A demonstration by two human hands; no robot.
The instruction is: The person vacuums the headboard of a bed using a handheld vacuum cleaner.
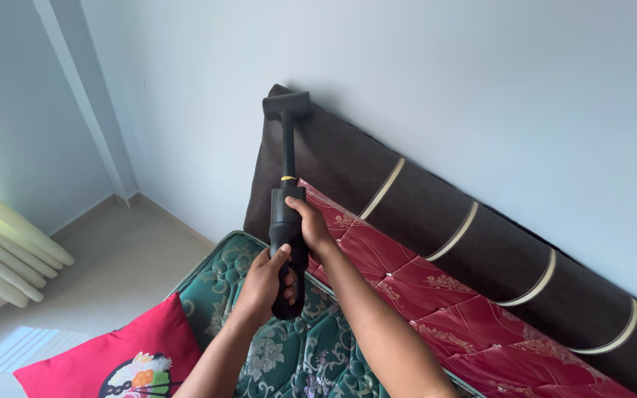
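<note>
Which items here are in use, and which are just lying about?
In use: handheld vacuum, gripped by left hand and right hand; its nozzle on the brown headboard.
Lying about: red cushion, green mattress, curtain.

Both bare forearms are reaching up and forward from the bottom edge, converging toward the middle. The left hand (265, 284) is sitting lower, its fingers curling closed in a grip and the thumb pointing upward. The right hand (312, 230) is sitting higher and just beyond it, wrist bending slightly, fingers wrapping shut with knuckles facing up.
</note>
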